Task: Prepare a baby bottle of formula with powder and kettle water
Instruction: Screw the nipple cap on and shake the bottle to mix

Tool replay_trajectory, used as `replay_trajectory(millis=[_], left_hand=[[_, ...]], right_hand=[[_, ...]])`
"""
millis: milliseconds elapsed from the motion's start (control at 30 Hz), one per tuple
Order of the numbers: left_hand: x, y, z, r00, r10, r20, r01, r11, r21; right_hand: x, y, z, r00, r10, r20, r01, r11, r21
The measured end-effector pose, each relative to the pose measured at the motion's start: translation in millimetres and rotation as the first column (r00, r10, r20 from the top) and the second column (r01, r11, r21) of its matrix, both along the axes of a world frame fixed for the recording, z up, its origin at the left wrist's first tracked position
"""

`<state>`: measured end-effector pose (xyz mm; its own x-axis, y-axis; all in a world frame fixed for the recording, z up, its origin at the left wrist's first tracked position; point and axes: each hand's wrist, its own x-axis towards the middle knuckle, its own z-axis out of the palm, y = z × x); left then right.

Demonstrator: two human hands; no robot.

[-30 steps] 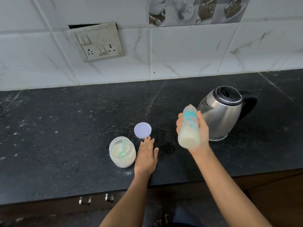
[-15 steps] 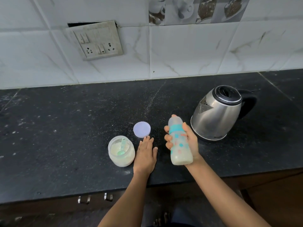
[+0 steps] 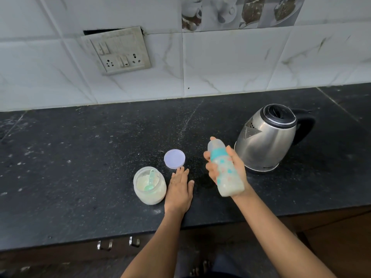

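Note:
My right hand [image 3: 236, 169] grips a capped baby bottle [image 3: 225, 171] with a teal collar, tilted, its top leaning left, held above the black counter [image 3: 80, 157]. Milky liquid fills the bottle's lower part. My left hand [image 3: 179, 190] lies flat on the counter, fingers together, holding nothing. Just left of it stands an open powder jar [image 3: 149, 185] with a green scoop [image 3: 150, 180] inside. The jar's round lid [image 3: 174, 158] lies beyond my left fingertips. A steel kettle [image 3: 267, 137] with a black lid and handle stands to the right of the bottle.
A tiled wall runs along the back with a switch and socket plate [image 3: 118, 51]. The counter's front edge lies near my forearms, with drawer handles [image 3: 118, 243] below. White specks dot the counter.
My right hand has brought the bottle down and to the left, away from the kettle, and its tilt has changed. My left hand has stayed flat on the counter.

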<state>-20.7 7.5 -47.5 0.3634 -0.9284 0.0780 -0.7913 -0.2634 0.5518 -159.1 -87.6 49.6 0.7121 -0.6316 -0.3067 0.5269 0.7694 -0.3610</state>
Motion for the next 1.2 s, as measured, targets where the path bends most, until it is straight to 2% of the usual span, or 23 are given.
replay_trajectory(millis=[67,167,200,300,333,367,433,467,500,567,600,633,733,800,867,900,1000,1067,1133,1200], left_hand=[[-0.2,-0.2,0.1,1.0,0.001,-0.004,-0.001,1.0,0.003],[0.1,-0.5,1.4,1.0,0.007,-0.004,-0.007,1.0,0.007],[0.0,-0.4,1.7,1.0,0.005,-0.002,-0.005,1.0,0.008],[-0.4,0.1,1.5,1.0,0.005,-0.002,-0.005,1.0,0.004],[-0.1,-0.1,1.0,1.0,0.004,-0.004,-0.004,1.0,0.006],[-0.1,-0.5,0.3,1.0,0.004,-0.003,-0.004,1.0,0.006],[0.4,-0.7,-0.6,1.0,0.005,-0.004,-0.005,1.0,0.004],[0.4,-0.5,-0.6,1.0,0.004,-0.007,-0.004,1.0,0.002],[0.2,-0.4,-0.7,1.0,0.003,-0.01,-0.003,1.0,-0.002],[-0.2,-0.1,-0.8,1.0,0.005,-0.011,-0.005,1.0,-0.011],[-0.2,-0.3,-0.9,1.0,0.004,-0.012,-0.004,1.0,-0.011],[0.0,-0.7,-1.2,1.0,0.003,-0.011,-0.003,1.0,-0.008],[1.0,-1.2,-2.9,1.0,0.003,-0.011,-0.003,1.0,0.003],[0.9,-0.8,-3.0,1.0,0.004,-0.021,-0.004,1.0,-0.003],[1.0,-0.7,-3.2,1.0,0.004,-0.02,-0.004,1.0,-0.009],[1.1,-0.9,-3.6,1.0,0.001,-0.02,-0.001,1.0,-0.006],[2.0,-1.4,-4.5,1.0,0.001,-0.023,-0.001,1.0,0.009],[2.3,-1.9,-5.7,1.0,0.001,-0.021,-0.001,1.0,0.011],[2.3,-1.8,-7.3,1.0,0.005,-0.018,-0.004,1.0,0.016],[2.1,-1.9,-7.6,1.0,0.005,-0.02,-0.005,1.0,0.021]], right_hand=[[2.2,-0.3,3.5,0.999,0.001,-0.052,-0.007,0.992,-0.123],[6.1,-5.3,1.9,0.998,-0.067,0.008,0.066,0.994,0.087],[6.5,-4.8,0.4,0.999,-0.049,0.022,0.046,0.993,0.111],[7.3,-0.7,-7.8,0.998,0.016,-0.062,-0.018,0.999,-0.031],[10.2,0.0,-6.9,0.998,0.002,-0.069,-0.004,1.0,-0.026],[12.3,1.5,-4.7,0.999,-0.025,-0.031,0.026,0.999,0.04],[13.1,3.3,-4.8,0.979,-0.178,0.095,0.144,0.948,0.283],[13.8,3.9,-3.0,0.969,-0.189,0.16,0.121,0.925,0.361],[14.2,5.5,0.3,0.973,-0.131,0.189,0.052,0.927,0.372],[14.8,5.3,5.4,0.994,-0.02,0.109,-0.005,0.975,0.223],[16.1,3.5,11.2,0.995,-0.02,0.101,0.002,0.985,0.172],[18.4,3.3,17.7,0.991,-0.032,0.129,0.011,0.988,0.156],[15.2,1.3,12.9,0.949,-0.196,0.248,0.104,0.935,0.34],[13.3,2.3,10.7,0.955,-0.106,0.277,0.03,0.964,0.266],[11.5,0.4,13.6,0.984,-0.083,0.155,0.061,0.988,0.144],[14.0,0.7,18.3,0.986,-0.079,0.149,0.062,0.991,0.117],[10.0,-2.5,12.9,0.951,-0.251,0.183,0.182,0.928,0.326],[10.0,2.8,14.9,0.96,-0.174,0.219,0.107,0.952,0.286],[10.7,6.5,21.8,0.98,-0.094,0.176,0.056,0.976,0.211],[9.7,8.0,26.1,0.964,-0.146,0.222,0.081,0.958,0.274]])
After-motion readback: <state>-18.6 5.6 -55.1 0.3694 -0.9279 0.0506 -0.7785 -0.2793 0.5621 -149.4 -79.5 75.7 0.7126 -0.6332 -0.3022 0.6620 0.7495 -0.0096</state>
